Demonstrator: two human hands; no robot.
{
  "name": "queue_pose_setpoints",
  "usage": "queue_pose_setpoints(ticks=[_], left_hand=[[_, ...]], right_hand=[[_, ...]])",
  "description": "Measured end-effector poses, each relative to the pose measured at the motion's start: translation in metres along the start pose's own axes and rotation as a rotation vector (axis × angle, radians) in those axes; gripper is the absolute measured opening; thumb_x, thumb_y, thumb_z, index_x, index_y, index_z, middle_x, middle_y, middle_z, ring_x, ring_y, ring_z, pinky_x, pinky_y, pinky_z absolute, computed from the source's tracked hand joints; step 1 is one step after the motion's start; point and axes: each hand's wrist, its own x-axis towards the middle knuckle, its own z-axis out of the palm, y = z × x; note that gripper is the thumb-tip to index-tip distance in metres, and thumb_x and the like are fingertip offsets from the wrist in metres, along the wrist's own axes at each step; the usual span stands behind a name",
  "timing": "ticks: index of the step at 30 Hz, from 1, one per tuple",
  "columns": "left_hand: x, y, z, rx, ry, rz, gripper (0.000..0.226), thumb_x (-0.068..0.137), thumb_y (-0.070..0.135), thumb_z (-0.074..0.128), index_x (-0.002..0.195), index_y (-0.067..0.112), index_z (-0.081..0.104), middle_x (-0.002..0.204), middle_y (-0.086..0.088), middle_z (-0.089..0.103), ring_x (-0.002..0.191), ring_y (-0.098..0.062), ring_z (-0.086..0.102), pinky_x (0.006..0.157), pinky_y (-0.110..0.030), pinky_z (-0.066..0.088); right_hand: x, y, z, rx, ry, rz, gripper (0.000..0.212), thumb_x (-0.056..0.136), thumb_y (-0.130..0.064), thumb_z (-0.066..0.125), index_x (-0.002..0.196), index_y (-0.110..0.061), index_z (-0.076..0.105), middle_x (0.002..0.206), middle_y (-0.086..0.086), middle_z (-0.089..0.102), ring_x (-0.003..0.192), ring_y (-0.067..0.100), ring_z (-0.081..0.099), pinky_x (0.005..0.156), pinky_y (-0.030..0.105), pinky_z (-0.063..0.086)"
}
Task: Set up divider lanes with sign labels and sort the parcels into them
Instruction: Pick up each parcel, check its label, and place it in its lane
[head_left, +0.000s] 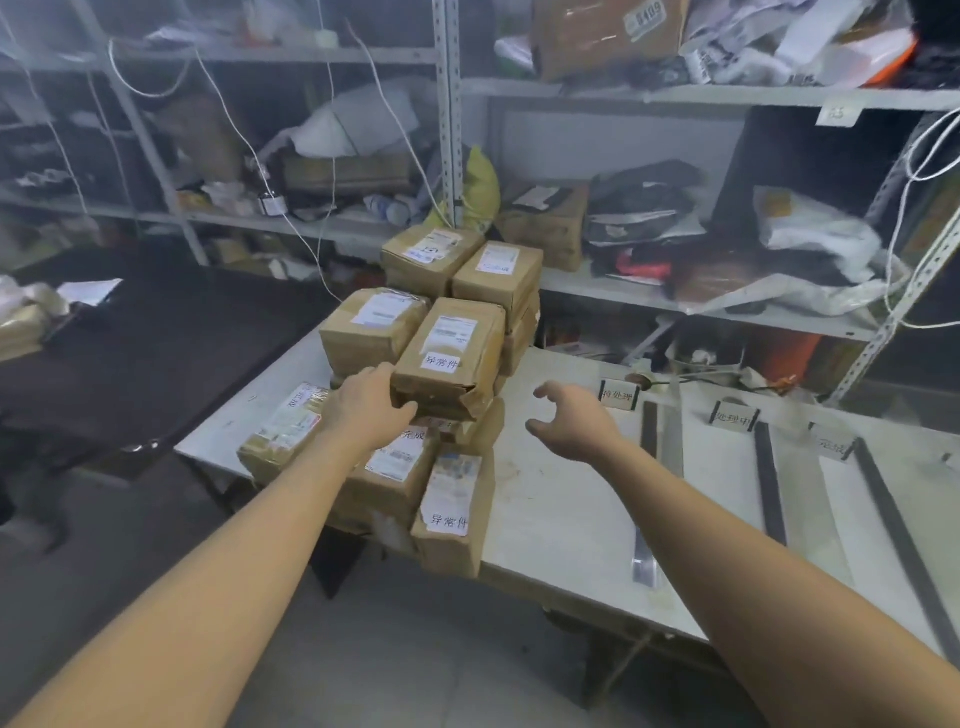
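Many brown parcels are stacked at the table's left end, some overhanging its near edge. The left hand lays relaxed fingers against the top parcel's left side. The right hand hovers just right, fingers apart, holding nothing. Bare tabletop separates the stack from the divider strips and sign labels.

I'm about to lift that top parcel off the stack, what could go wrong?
The top parcel has a torn near corner; with only the left hand touching it and the right hand apart, it could slip or split. The front parcel sits at the table edge; a nudge might drop it.
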Motion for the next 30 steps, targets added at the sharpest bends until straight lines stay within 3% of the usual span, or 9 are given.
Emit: queue_pose_setpoints(ticks=[7, 10, 13, 17, 21, 25, 28, 30], left_hand=[[0.065, -0.016, 0.02, -0.222, -0.065, -0.036, 0.052, 0.092, 0.046, 0.059, 0.135, 0.02, 0.047, 0.133, -0.003, 0.058, 0.115, -0.023, 0.056, 0.086, -0.039, 0.048], [0.091, -0.013, 0.03, -0.384, -0.123, -0.094, 0.052, 0.094, 0.041, 0.06, 0.137, 0.017, 0.046, 0.133, -0.001, 0.057, 0.106, -0.015, 0.051, 0.082, -0.03, 0.039], [0.114, -0.015, 0.045, -0.484, -0.173, -0.127, 0.053, 0.093, 0.037, 0.064, 0.139, 0.015, 0.047, 0.134, -0.001, 0.057, 0.102, -0.01, 0.048, 0.084, -0.027, 0.039], [0.135, -0.025, 0.062, -0.585, -0.15, -0.175, 0.069, 0.084, 0.046, 0.072, 0.141, 0.016, 0.047, 0.133, 0.003, 0.055, 0.116, -0.016, 0.053, 0.1, -0.037, 0.046], [0.139, -0.033, 0.076, -0.694, -0.095, -0.145, 0.059, 0.082, 0.043, 0.075, 0.133, 0.02, 0.054, 0.118, 0.007, 0.051, 0.108, -0.012, 0.053, 0.091, -0.03, 0.046], [0.14, -0.044, 0.078, -0.757, -0.073, -0.07, 0.058, 0.081, 0.043, 0.076, 0.13, 0.021, 0.054, 0.115, 0.006, 0.05, 0.102, -0.009, 0.052, 0.086, -0.025, 0.043], [0.138, -0.046, 0.071, -0.801, -0.068, 0.012, 0.058, 0.081, 0.042, 0.077, 0.13, 0.021, 0.054, 0.114, 0.007, 0.049, 0.098, -0.005, 0.05, 0.075, -0.014, 0.037], [0.133, -0.043, 0.068, -0.836, -0.081, 0.057, 0.058, 0.081, 0.043, 0.077, 0.13, 0.022, 0.054, 0.113, 0.009, 0.049, 0.099, -0.004, 0.05, 0.07, -0.009, 0.036]], right_hand=[[0.066, -0.023, 0.027, 0.22, 0.043, 0.075, 0.05, 0.09, -0.037, 0.065, 0.135, -0.019, 0.053, 0.134, 0.006, 0.06, 0.117, 0.024, 0.058, 0.087, 0.038, 0.051], [0.1, -0.03, 0.039, 0.405, 0.034, 0.121, 0.06, 0.089, -0.041, 0.068, 0.141, -0.018, 0.048, 0.139, 0.005, 0.057, 0.122, 0.024, 0.056, 0.088, 0.034, 0.05], [0.125, -0.037, 0.052, 0.523, 0.035, 0.174, 0.069, 0.086, -0.046, 0.069, 0.144, -0.017, 0.047, 0.139, 0.003, 0.057, 0.121, 0.024, 0.058, 0.092, 0.034, 0.051], [0.144, -0.043, 0.07, 0.603, 0.06, 0.232, 0.075, 0.079, -0.044, 0.074, 0.142, -0.014, 0.048, 0.134, 0.001, 0.059, 0.114, 0.022, 0.061, 0.094, 0.037, 0.053], [0.146, -0.051, 0.084, 0.643, 0.128, 0.309, 0.094, 0.066, -0.053, 0.074, 0.148, -0.018, 0.043, 0.142, 0.0, 0.055, 0.118, 0.021, 0.061, 0.097, 0.043, 0.054], [0.14, -0.063, 0.087, 0.719, 0.175, 0.356, 0.098, 0.058, -0.055, 0.077, 0.146, -0.025, 0.045, 0.135, -0.002, 0.061, 0.106, 0.027, 0.069, 0.083, 0.049, 0.06], [0.125, -0.073, 0.082, 0.763, 0.242, 0.399, 0.094, 0.059, -0.052, 0.079, 0.144, -0.03, 0.046, 0.123, -0.001, 0.067, 0.091, 0.032, 0.072, 0.067, 0.042, 0.061], [0.111, -0.076, 0.076, 0.796, 0.285, 0.432, 0.089, 0.062, -0.046, 0.08, 0.143, -0.031, 0.047, 0.121, -0.003, 0.067, 0.088, 0.029, 0.073, 0.064, 0.04, 0.06]])
